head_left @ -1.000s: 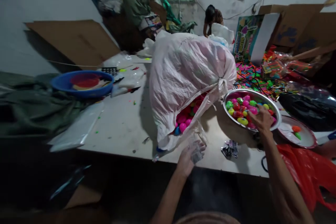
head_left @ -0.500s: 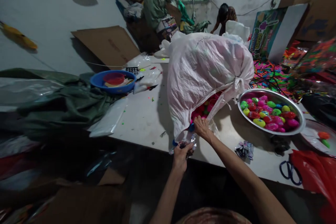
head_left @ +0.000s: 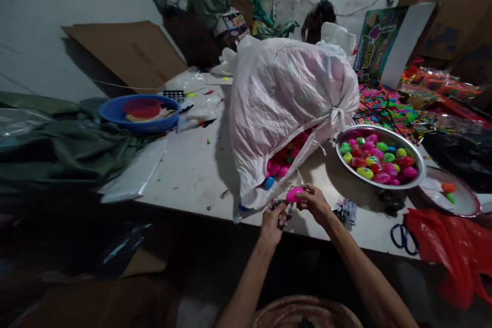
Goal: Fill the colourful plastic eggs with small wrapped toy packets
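Note:
Just in front of the sack's mouth, my right hand (head_left: 315, 204) pinches a pink plastic egg (head_left: 294, 195). My left hand (head_left: 273, 223) is closed beside it around small dark, shiny items that look like little packets; their detail is blurred. A large white sack (head_left: 284, 87) lies on the table (head_left: 192, 179), its torn side showing pink, red and green eggs and a blue egg (head_left: 268, 182) at the edge. To the right, a metal bowl (head_left: 418, 183) holds many coloured eggs. A pile of small printed packets (head_left: 347, 211) lies near my right forearm.
Dark-handled scissors (head_left: 404, 239) and a red plastic bag (head_left: 453, 251) lie at the front right edge, below a plate (head_left: 471, 209). At left are a blue basin (head_left: 140, 125) and clear plastic bags (head_left: 134, 174). Another person (head_left: 319, 20) bends down behind the sack.
My right hand has come out of the sack's opening with a pink egg and moved toward me, close to my left hand. The view has shifted slightly right.

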A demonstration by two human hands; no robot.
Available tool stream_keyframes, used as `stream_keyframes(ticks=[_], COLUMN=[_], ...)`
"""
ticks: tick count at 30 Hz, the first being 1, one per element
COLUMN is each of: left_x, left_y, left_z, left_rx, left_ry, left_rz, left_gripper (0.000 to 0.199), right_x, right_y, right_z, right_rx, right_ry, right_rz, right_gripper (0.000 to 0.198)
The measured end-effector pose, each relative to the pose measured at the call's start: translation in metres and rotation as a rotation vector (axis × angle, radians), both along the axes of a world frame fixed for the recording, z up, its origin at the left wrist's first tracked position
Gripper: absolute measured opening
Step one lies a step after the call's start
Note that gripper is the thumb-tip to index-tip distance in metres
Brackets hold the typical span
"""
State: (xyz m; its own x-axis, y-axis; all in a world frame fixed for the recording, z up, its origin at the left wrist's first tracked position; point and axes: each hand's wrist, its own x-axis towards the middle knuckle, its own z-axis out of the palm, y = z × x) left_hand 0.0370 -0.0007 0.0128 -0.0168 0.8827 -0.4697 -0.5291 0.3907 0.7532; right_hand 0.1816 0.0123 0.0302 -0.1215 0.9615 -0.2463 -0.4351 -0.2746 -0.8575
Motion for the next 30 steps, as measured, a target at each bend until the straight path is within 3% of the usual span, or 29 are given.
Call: stream_keyframes(ticks=[5,11,19,24,30], left_x=[0.006,0.010,0.013,0.014,0.019], left_y=[-0.003,-0.002,-0.004,-0.004,-0.001], left_z=[-0.003,-0.001,-0.001,-0.003,-0.002], left_rx=[0.018,-0.002,0.038,0.008,-0.097], left_ry=[0.147,0.128,0.155,0.189,0.065], left_rz=[-0.073,-0.059,-0.099,-0.175,-0.090], left_gripper=[0.030,0.040,0.040,0.041,0.042], right_x=[0.014,0.021,0.016,0.015,0.023], right_y=[-0.004,-0.024,-0.036,-0.041,-0.045], right_z=[0.000,0.008,0.007,0.003,0.005], right_rx=[-0.003,0.087,0.239,0.217,0.143], right_ry=[-0.071,-0.145,-0.584,-0.476,-0.372], right_rz=[-0.028,-0.182,-0.266,-0.195,-0.330], right_gripper=[0.034,0.034,0.035,0.032,0.032])
